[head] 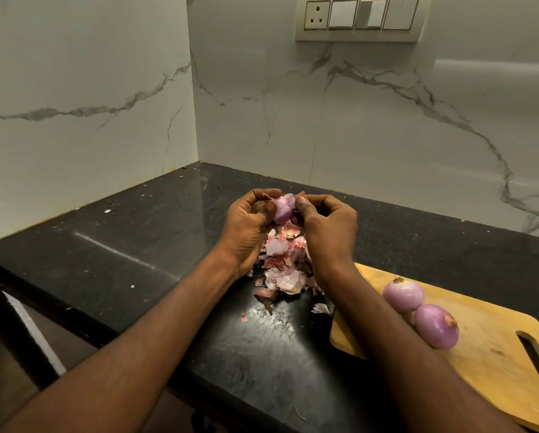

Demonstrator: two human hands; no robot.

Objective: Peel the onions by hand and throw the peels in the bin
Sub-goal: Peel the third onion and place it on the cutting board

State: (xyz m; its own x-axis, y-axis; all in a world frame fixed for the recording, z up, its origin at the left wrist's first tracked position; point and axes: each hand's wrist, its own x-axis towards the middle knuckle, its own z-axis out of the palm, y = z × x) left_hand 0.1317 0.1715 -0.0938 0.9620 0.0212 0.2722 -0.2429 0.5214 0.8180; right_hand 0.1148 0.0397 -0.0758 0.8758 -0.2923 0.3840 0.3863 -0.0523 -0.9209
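Over the black counter [137,245], left hand [246,226] cradles a red onion [283,209] while right hand [327,220] pinches its skin; two peeled onions [419,310] wait on the board [496,364], peels [285,267] piled below, no bin in sight.

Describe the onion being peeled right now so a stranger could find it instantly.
Start at the black countertop in the marble-walled corner and find the heap of pink peels. Directly above it, the left hand and right hand hold one onion. Unlike the two peeled onions on the wooden cutting board, it is off the surface.
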